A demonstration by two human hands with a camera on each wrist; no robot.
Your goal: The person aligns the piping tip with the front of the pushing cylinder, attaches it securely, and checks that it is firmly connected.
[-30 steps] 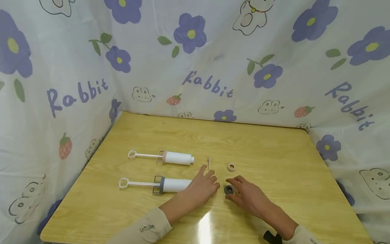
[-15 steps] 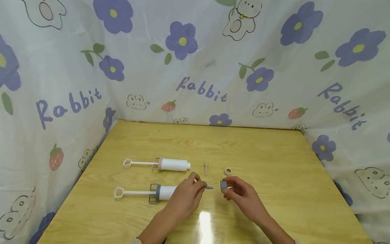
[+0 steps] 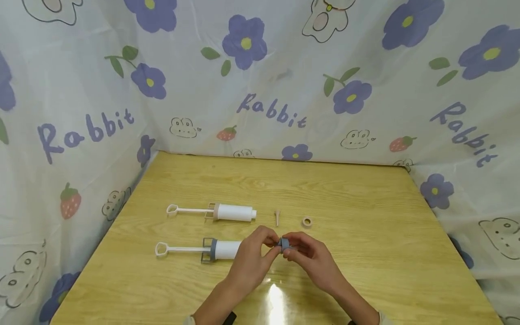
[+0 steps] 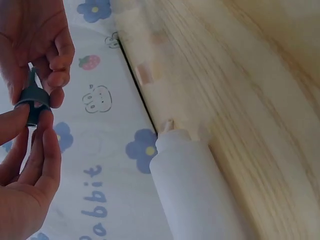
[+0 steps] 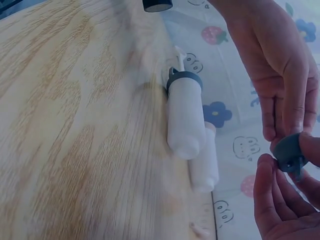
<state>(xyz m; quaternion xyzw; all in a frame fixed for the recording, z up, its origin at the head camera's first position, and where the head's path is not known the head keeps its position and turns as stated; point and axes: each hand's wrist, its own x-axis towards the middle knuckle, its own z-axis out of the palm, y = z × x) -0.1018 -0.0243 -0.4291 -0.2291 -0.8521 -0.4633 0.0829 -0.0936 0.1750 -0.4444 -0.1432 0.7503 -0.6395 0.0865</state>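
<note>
A grey-blue ring-shaped cap (image 3: 285,244) is held off the table between both hands. A small tapered nozzle (image 4: 33,77) of similar colour passes through it, its thin tip pointing towards the right palm in the left wrist view. My left hand (image 3: 249,259) pinches the nozzle's wide end, mostly covered by fingers. From the other side, my right hand (image 3: 314,262) grips the cap between thumb and fingers. Left of the hands lies a white syringe with a grey collar (image 3: 227,249), its front end hidden behind the left hand.
Farther back lie a white syringe with a beige collar (image 3: 235,212), a beige nozzle (image 3: 277,218) and a beige ring cap (image 3: 307,221). A printed curtain (image 3: 268,135) borders the wooden table (image 3: 365,203) at the back and sides.
The right hand has picked up the grey cap, and the left hand the grey nozzle. Both hands have come together, and the nozzle now sits inside the cap.
</note>
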